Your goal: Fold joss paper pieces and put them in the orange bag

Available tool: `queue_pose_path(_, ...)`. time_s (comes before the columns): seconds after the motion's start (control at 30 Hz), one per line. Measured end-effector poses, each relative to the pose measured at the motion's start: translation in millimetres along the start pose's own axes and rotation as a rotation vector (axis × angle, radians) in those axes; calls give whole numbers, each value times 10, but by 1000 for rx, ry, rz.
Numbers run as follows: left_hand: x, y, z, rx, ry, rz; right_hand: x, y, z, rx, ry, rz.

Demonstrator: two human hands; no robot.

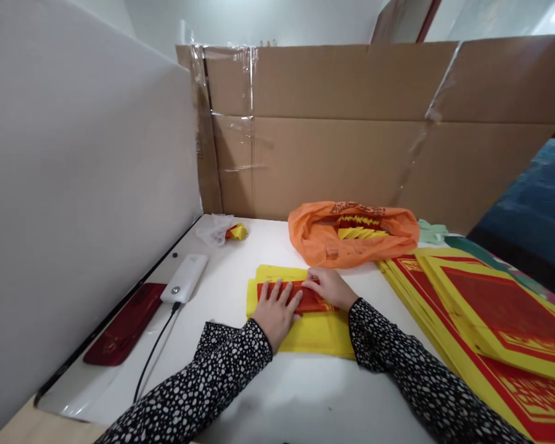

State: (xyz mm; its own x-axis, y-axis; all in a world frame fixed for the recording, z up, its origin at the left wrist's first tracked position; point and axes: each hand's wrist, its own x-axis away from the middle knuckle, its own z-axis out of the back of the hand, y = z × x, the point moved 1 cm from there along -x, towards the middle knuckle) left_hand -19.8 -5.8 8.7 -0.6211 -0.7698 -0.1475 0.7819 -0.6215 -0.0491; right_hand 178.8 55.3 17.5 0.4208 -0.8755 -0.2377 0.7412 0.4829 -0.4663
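Note:
A yellow paper sheet with a red printed panel point(312, 303) lies partly folded on the white table in front of me. Beneath it are more yellow sheets point(324, 338). My left hand point(276, 313) rests on the red panel with its fingers spread flat. At the panel's upper right edge, my right hand point(329, 287) has thumb and fingers closed together on the red and yellow paper. The fingertips partly hide the paper's edge there.
Behind the hands sits an orange plastic bag point(314, 243) holding folded yellow and red papers point(361, 233). Stacks of red and yellow sheets point(504, 302) lie at right. A white power bank point(185, 277) with a black cable and a dark red phone point(124, 324) are at left. Cardboard point(333, 154) stands behind.

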Motion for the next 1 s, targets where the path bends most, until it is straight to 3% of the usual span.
queue_pose_path(0.33,-30,-26,-110,57,-16,69,-30,59,-61,-18,33,-45)
queue_pose_path(1.0,-39,-51,-114,71,-31,67,-42,53,-70,-27,54,-96)
